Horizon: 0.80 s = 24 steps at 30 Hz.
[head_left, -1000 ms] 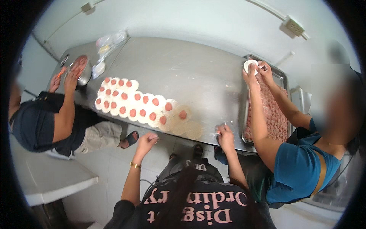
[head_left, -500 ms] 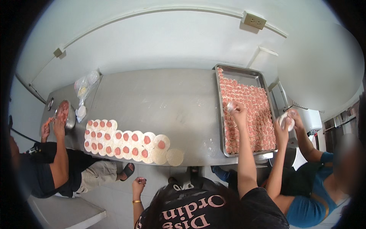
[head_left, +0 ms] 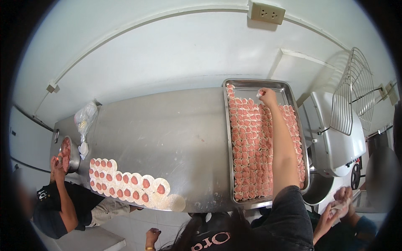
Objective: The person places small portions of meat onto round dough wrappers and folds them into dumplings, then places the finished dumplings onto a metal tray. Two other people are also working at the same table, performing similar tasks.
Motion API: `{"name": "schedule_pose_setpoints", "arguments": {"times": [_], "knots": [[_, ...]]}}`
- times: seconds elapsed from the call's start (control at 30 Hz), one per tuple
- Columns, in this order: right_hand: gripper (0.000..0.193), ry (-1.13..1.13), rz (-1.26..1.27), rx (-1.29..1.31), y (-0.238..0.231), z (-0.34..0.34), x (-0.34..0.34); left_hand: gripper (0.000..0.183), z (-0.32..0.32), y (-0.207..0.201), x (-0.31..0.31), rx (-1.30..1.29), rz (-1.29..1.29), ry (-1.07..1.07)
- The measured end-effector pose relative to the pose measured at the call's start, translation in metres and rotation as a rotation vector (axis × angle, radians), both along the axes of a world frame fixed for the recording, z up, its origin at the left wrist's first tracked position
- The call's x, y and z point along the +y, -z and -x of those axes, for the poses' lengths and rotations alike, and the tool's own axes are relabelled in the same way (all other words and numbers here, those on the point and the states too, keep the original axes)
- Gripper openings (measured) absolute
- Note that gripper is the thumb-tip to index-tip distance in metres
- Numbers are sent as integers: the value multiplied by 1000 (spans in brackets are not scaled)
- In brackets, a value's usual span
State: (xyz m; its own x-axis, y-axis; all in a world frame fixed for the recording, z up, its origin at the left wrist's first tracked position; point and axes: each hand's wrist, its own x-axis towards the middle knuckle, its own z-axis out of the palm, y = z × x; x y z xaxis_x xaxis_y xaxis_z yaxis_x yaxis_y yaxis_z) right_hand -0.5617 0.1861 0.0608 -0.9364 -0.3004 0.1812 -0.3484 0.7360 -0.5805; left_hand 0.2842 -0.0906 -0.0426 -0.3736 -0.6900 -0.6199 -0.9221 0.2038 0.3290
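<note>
My right hand [head_left: 266, 96] reaches over the upper part of a metal tray [head_left: 227, 138], fingers closed on a small open-topped dumpling [head_left: 259, 93] of pale wrapper and pink meat. Below it, packed rows of similar dumplings [head_left: 247, 144] fill most of the tray; my forearm covers some. My left hand [head_left: 153, 236] hangs off the table's front edge with its fingers curled, a yellow band at the wrist. Whether anything is inside those fingers is hidden. To its upper left, overlapping round wrappers [head_left: 161, 187] lie on the table, most topped with dabs of meat.
At left, a co-worker's hands [head_left: 57, 162] work at a steel bowl of meat [head_left: 72, 155]. A clear plastic bag [head_left: 86, 119] lies beside it. At lower right, another co-worker's hands [head_left: 338, 207] hold something pale. A white mixer [head_left: 331, 134] with a wire guard [head_left: 354, 92] stands right of the tray.
My right hand has moved toward the tray's far end, still holding a dumpling. The view has shifted, so the tray and wrappers sit lower. My left hand stays low and curled.
</note>
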Motion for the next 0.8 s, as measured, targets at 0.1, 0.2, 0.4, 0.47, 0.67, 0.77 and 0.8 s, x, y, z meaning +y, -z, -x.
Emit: {"name": "schedule_pose_setpoints", "arguments": {"times": [0.1,0.2,0.4,0.47,0.67,0.77,0.8], "knots": [[29,-66,-86,-23,15,17,-8,28,-8,-11,12,-105,0,-41],[22,-142,-224,-12,24,26,-15,30,-12,-18,22,-162,16,-9],[19,-249,-321,-105,22,25,-8,30,-3,-13,28,-85,-25,-74],[21,-267,-314,-170,18,24,-4,29,5,-10,25,-96,-28,-48],[23,-323,-226,-190,15,20,2,28,33,-16,20,25,50,89],[25,-351,-182,-93,19,18,0,28,41,-20,23,21,22,28],[26,-328,-151,-157,20,18,0,28,42,-21,24,10,17,19]]}}
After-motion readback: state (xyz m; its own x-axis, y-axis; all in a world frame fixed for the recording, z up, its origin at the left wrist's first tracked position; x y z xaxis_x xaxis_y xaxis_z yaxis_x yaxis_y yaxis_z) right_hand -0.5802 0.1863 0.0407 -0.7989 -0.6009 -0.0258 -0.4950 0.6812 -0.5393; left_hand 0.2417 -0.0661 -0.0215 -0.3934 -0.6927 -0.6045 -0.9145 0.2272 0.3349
